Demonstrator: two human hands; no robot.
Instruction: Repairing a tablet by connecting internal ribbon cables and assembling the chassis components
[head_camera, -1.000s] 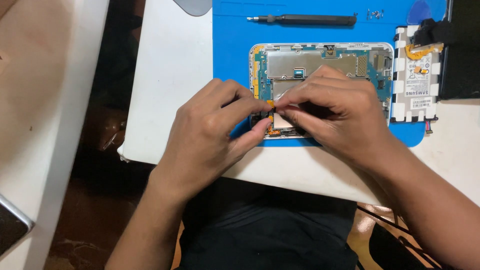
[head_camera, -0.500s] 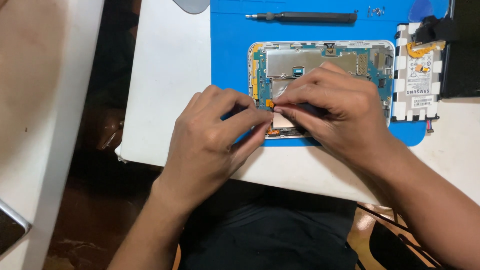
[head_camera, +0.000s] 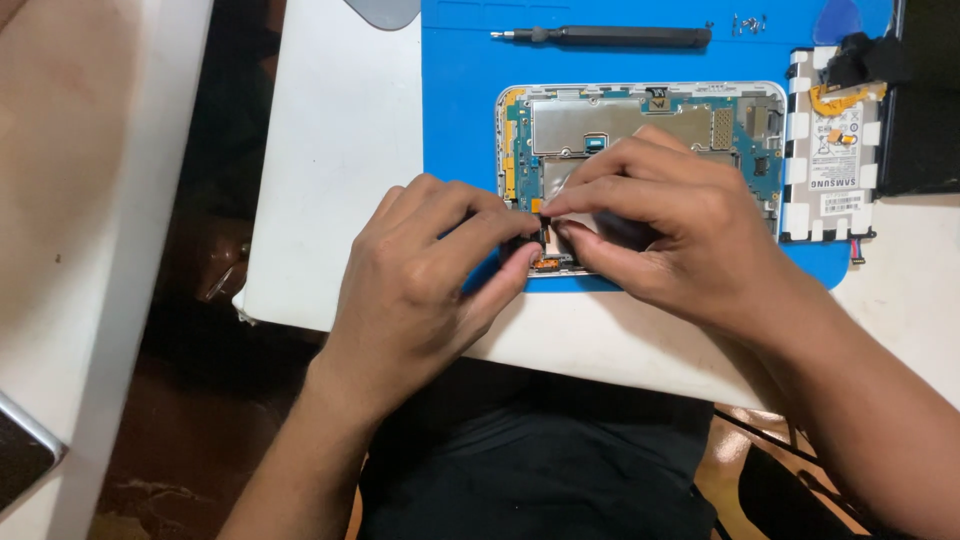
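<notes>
From the head camera, looking down, an opened tablet with its back cover off and a blue-green circuit board showing (head_camera: 640, 135) lies on a bright blue rubber work mat (head_camera: 460, 120), on the white counter (head_camera: 330, 170).

Both hands meet over the lower left part of the tablet. The left hand (head_camera: 420, 270) has its fingers curled in narrow, with fingertip and thumb pinched close at a small black part with an orange end (head_camera: 543, 250) near the tablet's bottom edge. The right hand (head_camera: 665, 230) is also narrow, its fingertips pressed together right beside the left ones. I cannot tell which hand really grips the small part.

A long black screwdriver (head_camera: 610, 37) lies at the top of the mat. A flat white battery pack with a yellow strip (head_camera: 835, 150) lies just right of the tablet. Tiny screws (head_camera: 748, 22) sit near the mat's top edge.

To do this well, I think slow, soft pulls are best, keeping the tablet flat so the thin part does not bend or tear.
</notes>
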